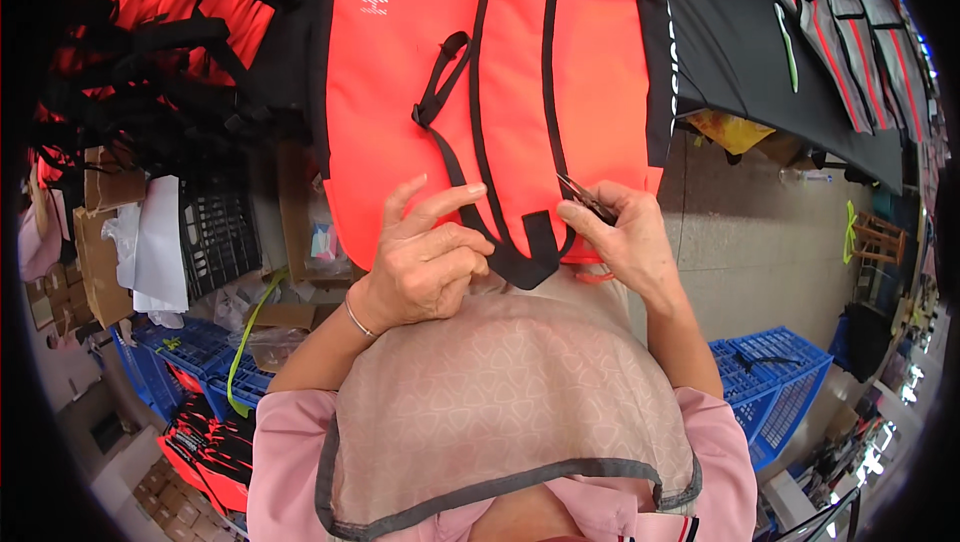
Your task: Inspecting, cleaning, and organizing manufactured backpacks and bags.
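A bright orange padded vest panel with black straps and black side panels lies on the table in front of me. My left hand rests on its near edge, fingers pinching the black webbing strap at the bottom centre. In my right hand I hold small thread snips, their blades pointing at the strap's right side. A thin bracelet circles my left wrist.
More black and orange vests are piled at the left. Black panels with red trim lie at the right. Blue plastic crates stand on the floor on both sides, with cardboard boxes at the left.
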Demonstrator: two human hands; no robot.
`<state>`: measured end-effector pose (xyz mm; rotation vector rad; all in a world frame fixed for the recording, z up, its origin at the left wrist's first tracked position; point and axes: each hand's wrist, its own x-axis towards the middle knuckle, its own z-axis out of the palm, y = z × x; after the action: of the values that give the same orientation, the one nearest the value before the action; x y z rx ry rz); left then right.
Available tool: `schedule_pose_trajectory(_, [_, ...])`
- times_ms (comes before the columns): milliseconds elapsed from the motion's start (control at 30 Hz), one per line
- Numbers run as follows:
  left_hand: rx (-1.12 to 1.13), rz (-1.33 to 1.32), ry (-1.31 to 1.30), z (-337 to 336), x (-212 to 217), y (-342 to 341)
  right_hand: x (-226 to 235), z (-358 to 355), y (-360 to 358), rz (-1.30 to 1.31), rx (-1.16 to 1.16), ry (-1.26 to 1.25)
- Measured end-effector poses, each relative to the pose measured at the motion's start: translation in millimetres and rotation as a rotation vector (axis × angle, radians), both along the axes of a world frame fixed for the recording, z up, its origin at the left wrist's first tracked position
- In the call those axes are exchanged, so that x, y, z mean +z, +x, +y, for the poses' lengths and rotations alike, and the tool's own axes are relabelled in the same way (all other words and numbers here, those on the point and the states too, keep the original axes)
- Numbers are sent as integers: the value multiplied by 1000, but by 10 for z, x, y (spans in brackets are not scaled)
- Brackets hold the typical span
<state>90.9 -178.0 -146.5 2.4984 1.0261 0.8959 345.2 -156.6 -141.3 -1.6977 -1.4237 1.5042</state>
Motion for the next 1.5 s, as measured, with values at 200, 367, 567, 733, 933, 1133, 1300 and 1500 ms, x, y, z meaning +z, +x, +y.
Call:
schedule_pose_trajectory(200, [-16,-238,-232,-168,-100,0,-44,-82,-144,211,-75,61])
schedule_pose_trajectory(367, [264,-836,-1122,-236,-60,183,-39,-103,-290,348,-163,261])
schedule_pose_trajectory(567, [197,-897,-940,-56,-103,389,28,127,-333,366,-189,243])
schedule_pose_trajectory(733, [273,-597,-588,50,-163,382,99,365,-289,385,-179,332])
schedule_pose_trajectory(933, [305,-351,-336,140,-154,356,49,520,-306,425,-147,267])
schedule_pose_trajectory(1133, [238,-1041,-1313,208,-65,339,162,493,-315,196,-147,445])
schedule_pose_trajectory(1300, [250,-1026,-1493,308,-119,252,350,172,-94,36,451,722])
schedule_pose_trajectory(1500, [81,-987,-1511,360,-269,237,287,328,-271,-128,585,931])
